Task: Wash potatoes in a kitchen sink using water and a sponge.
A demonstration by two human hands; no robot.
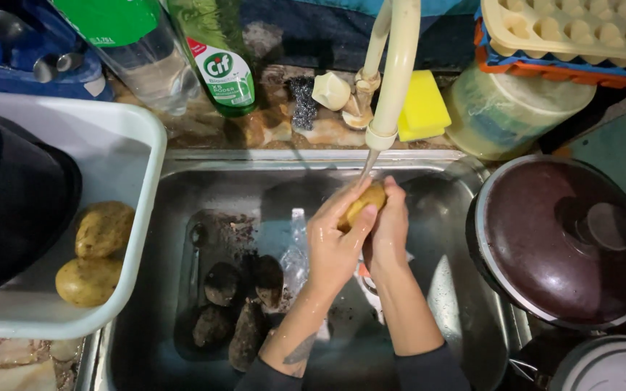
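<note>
Over the steel sink (182, 170), my left hand (331, 242) and my right hand (389, 232) both wrap around one yellow potato (364, 203). A thin stream of water runs onto it from the cream tap spout (393, 80). Several dirty, dark potatoes (237, 308) lie on the sink floor to the left of my wrists, beside a clear plastic bag (296, 253). Two washed yellow potatoes (96, 253) rest in a white plastic tub (132, 145) at the left.
A dark pot with a lid (559, 239) stands right of the sink. Behind the sink are a green detergent bottle (219, 58), a clear bottle (139, 51), a yellow sponge (423, 105), a steel scourer (303, 101) and a cream egg tray (574, 29). A dark bowl (9, 195) sits in the tub.
</note>
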